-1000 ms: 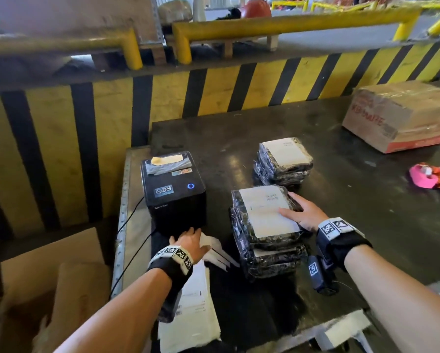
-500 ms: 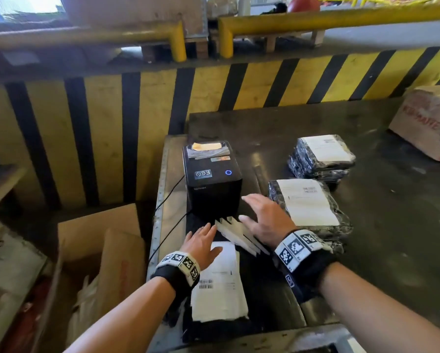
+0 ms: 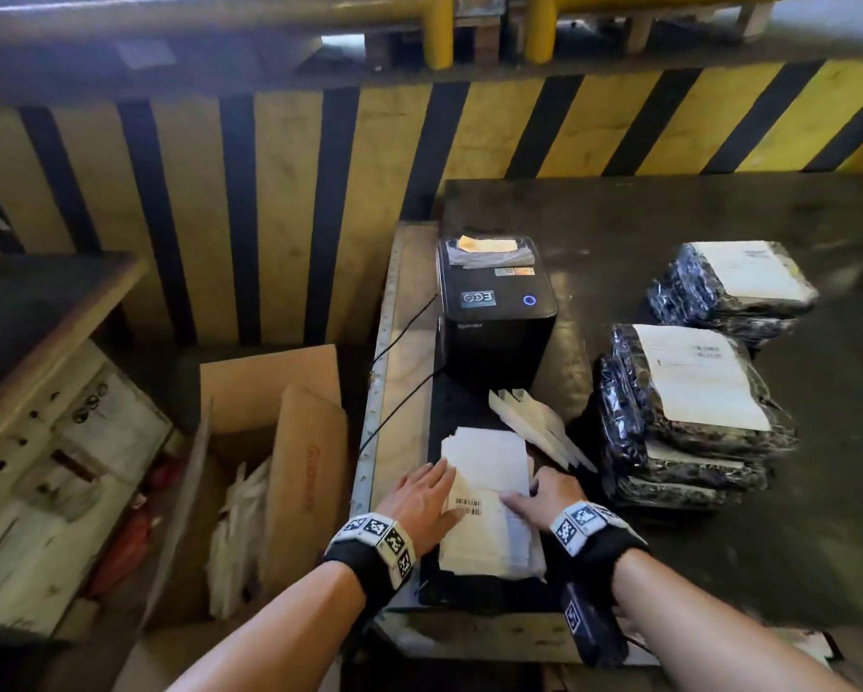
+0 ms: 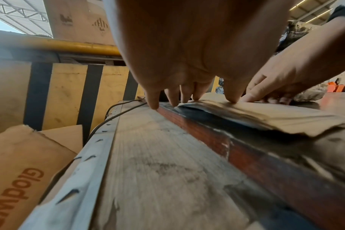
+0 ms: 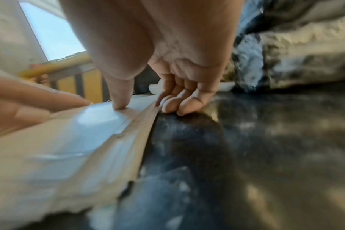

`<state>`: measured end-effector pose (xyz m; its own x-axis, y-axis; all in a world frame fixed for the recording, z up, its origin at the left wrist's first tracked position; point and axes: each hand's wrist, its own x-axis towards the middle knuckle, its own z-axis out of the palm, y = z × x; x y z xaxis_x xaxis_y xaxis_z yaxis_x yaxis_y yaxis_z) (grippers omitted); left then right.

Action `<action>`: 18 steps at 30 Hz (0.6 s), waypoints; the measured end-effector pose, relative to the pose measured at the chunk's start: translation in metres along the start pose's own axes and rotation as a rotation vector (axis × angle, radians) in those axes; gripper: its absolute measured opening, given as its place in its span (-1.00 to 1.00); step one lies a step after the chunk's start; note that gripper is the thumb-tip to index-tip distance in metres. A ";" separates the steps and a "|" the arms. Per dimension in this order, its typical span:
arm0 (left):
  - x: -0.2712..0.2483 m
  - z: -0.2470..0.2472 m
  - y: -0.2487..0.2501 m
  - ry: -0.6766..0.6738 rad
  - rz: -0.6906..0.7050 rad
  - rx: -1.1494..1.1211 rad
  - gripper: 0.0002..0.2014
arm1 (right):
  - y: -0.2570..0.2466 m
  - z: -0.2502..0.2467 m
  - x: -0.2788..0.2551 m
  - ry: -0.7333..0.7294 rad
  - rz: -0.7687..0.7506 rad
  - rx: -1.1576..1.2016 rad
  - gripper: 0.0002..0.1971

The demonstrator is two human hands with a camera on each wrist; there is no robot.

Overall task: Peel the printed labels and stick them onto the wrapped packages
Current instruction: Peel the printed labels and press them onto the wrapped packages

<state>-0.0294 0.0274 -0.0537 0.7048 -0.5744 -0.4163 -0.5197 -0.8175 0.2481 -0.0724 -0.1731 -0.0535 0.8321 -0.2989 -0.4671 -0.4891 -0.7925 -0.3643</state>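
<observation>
Seen left to right across a warehouse bench: open cardboard box (image 3: pixel 274 442) on the floor beside the table (image 3: pixel 719 566), stuffed with what look like discarded label backings. Next, left hand (image 3: pixel 422 496) laid on the near-left part of the stack of printed labels (image 3: pixel 489 472), fingers fairly straight and spread, thumb tip pressed on the top sheet and the other fingertips down along the stack's left edge, per the left wrist view; holding the stack down, gripping nothing. Stack lying between both hands at the table's near edge, long axis running away from the body toward the black label printer (image 3: pixel 494 312). Right hand (image 3: pixel 551 494) at the stack's right edge, thumb (image 5: pixel 118 99) on the top sheet, other fingers (image 5: pixel 175 105) curled down against that edge, apparently working at a corner to lift one label; whether a sheet is yet pinched free, impossible to tell through the blur. Just beyond, loose white strips (image 3: pixel 534 422) fanned on the table. Farther right, wrapped packages (image 3: pixel 684 417) stacked near the right hand, the top one already labelled; second pile (image 3: pixel 734 287) behind. Right hand the nearer to the packages, so likely the one to carry a peeled label rightward, left hand steadying the stack.
</observation>
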 end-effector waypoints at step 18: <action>-0.002 0.001 -0.004 0.056 0.037 -0.045 -0.35 | 0.006 -0.020 -0.007 0.130 -0.039 -0.057 -0.55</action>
<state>-0.0296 0.0319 -0.0551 0.7124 -0.6044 -0.3567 -0.5242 -0.7962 0.3023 -0.0757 -0.1868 -0.0362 0.8789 -0.3307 -0.3438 -0.4432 -0.8327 -0.3320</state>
